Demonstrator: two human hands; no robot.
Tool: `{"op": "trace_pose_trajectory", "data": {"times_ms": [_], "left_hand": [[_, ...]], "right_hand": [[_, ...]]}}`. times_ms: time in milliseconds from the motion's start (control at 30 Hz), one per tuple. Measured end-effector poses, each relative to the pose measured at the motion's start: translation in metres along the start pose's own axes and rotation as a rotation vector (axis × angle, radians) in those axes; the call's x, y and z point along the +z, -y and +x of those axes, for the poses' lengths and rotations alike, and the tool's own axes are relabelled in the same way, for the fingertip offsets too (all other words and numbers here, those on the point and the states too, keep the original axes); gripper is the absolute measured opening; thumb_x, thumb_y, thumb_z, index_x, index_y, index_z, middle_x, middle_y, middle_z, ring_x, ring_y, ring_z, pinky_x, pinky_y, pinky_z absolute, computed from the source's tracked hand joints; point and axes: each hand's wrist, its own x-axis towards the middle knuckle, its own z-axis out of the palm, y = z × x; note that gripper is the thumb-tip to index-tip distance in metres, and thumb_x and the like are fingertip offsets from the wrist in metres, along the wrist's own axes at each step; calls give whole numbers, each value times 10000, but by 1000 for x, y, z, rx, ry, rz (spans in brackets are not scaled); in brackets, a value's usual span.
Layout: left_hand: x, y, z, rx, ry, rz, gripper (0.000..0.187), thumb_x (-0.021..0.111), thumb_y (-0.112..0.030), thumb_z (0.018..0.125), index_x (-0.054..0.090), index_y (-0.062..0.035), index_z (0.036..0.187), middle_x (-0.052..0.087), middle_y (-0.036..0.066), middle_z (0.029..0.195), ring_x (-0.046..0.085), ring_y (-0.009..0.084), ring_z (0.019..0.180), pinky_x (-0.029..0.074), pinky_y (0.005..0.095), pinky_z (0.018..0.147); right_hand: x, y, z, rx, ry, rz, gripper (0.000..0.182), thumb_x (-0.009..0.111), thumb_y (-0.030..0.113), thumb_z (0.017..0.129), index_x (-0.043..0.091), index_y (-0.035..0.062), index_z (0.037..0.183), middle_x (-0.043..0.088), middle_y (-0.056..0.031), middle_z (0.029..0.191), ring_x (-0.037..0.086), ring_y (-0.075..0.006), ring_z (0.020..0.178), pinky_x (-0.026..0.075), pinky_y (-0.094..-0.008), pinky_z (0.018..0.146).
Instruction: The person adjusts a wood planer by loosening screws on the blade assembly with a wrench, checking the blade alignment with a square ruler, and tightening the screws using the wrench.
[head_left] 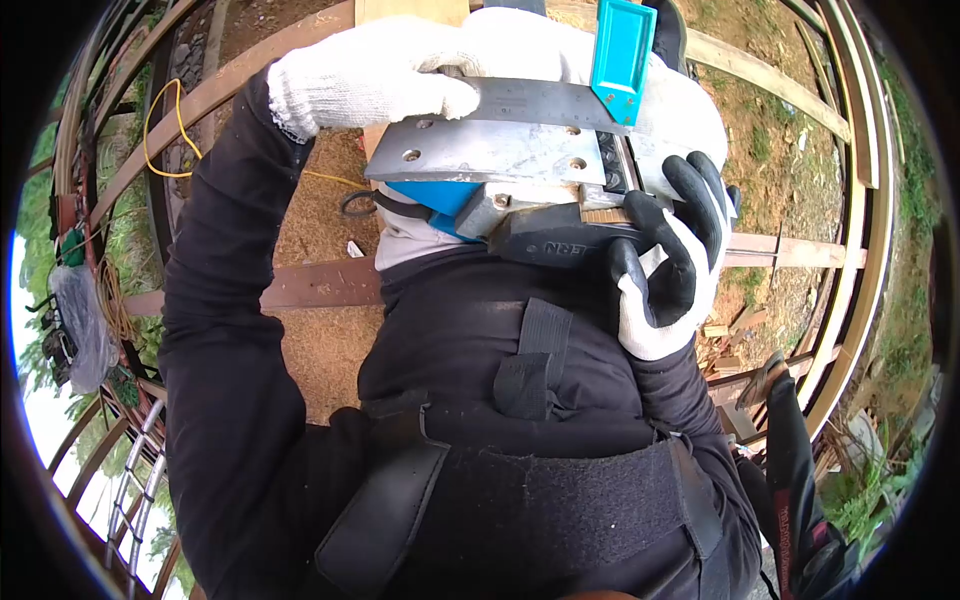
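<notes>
An electric planer [480, 155] with a metal sole, blue body and black side cover [560, 240] lies sole up on my lap. A try square with a teal handle [622, 65] has its grey steel blade laid along the far edge of the sole. My left hand [385, 75], in a white knit glove, pinches the left end of that blade. At the planer's right end, my right hand [685, 250] wears a white glove with black-coated fingers. Its index finger and thumb are curled against the cover's end, beside the cutter slot [628, 160]; the other fingers are raised.
Wooden beams [325, 285] cross below and around me, with curved timber rails [850, 250] at the right. A yellow cord [150, 130] hangs at the left. A plastic bag [85, 320] hangs at the far left, above a metal ladder [135, 490]. Wood offcuts [735, 340] lie lower right.
</notes>
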Motion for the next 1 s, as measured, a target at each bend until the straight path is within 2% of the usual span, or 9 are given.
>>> {"op": "trace_pose_trajectory", "data": {"times_ms": [200,267,400,467,500,567,667,867,1000], "left_hand": [[0,-9,-1,-43,84,215,379,640,-219,987,656,-32,1316,717,73,969,669,126,849,561,294,783],[11,-5,-5,59,-69,132,397,635,-226,984,648,-41,1335,715,78,956,669,128,824,564,298,758],[19,-5,-3,9,-79,127,396,648,-234,981,656,-43,1328,722,84,971,674,129,800,567,299,726],[24,-1,4,178,-177,191,399,665,-241,978,660,-29,1315,738,103,1015,692,155,828,575,318,758],[23,-5,3,178,-176,191,399,665,-241,978,660,-29,1315,738,103,1015,692,155,828,575,318,758],[20,-17,2,18,-104,93,406,681,-250,972,661,-18,1306,749,127,1056,706,186,902,570,336,837],[19,-3,10,166,-105,136,419,682,-252,973,653,-17,1319,754,131,1079,705,198,943,560,349,892],[25,6,10,111,-114,36,456,676,-258,985,641,-44,1386,747,108,1184,699,185,1026,546,331,953],[23,3,10,86,-102,116,489,675,-252,988,613,-58,1433,734,109,1246,686,177,1082,537,331,987]], "right_hand": [[3,-2,-1,-24,-14,-4,384,792,323,826,747,147,1164,612,-128,1400,489,-407,1394,255,-586,1164],[4,-3,0,-32,-29,12,379,791,323,829,748,147,1162,612,-128,1399,492,-408,1391,259,-583,1164],[4,-3,0,-25,-39,31,373,792,324,830,752,146,1156,613,-128,1397,497,-409,1382,269,-574,1160],[4,-4,0,-35,-40,20,373,791,321,830,752,147,1157,615,-127,1396,500,-408,1380,269,-575,1160],[5,-4,1,-46,-42,10,372,791,317,830,751,148,1158,617,-126,1394,502,-406,1378,269,-575,1160],[4,-3,1,-47,-41,7,371,790,310,828,751,147,1159,619,-126,1392,504,-404,1377,268,-576,1161],[6,-4,-1,-51,-53,13,370,787,296,823,751,144,1160,622,-123,1389,506,-399,1377,263,-579,1164],[5,-3,-2,-51,-55,29,384,791,283,808,751,138,1160,627,-117,1381,508,-392,1382,251,-586,1170],[4,-3,-3,-55,-55,18,384,794,283,803,753,139,1157,630,-110,1378,512,-391,1382,251,-585,1170]]}}
